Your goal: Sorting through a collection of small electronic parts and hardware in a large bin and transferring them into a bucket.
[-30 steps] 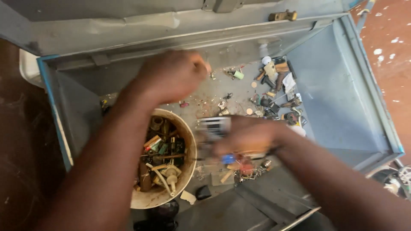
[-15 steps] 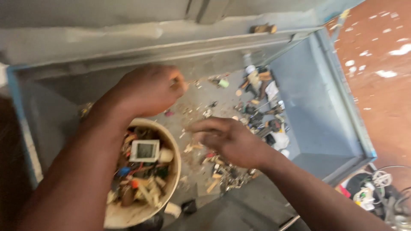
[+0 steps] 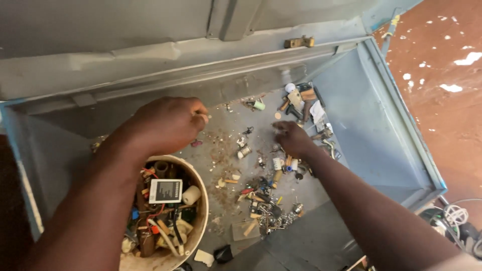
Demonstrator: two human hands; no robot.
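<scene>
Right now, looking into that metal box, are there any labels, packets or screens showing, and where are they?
Labelled flat block: lies on top of the odds and ends in the round tub, just below the left hand; rectangular, white border, dark printed face.
Pale paper scrap: among the small parts at the box's far right, beyond the right hand; crumpled, whitish.
No screens show.

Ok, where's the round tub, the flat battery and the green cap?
Tub (image 3: 203, 208), head view, on its right rim.
Battery (image 3: 165, 190), head view, middle of its flat face.
Green cap (image 3: 259, 105), head view, on its side.
</scene>
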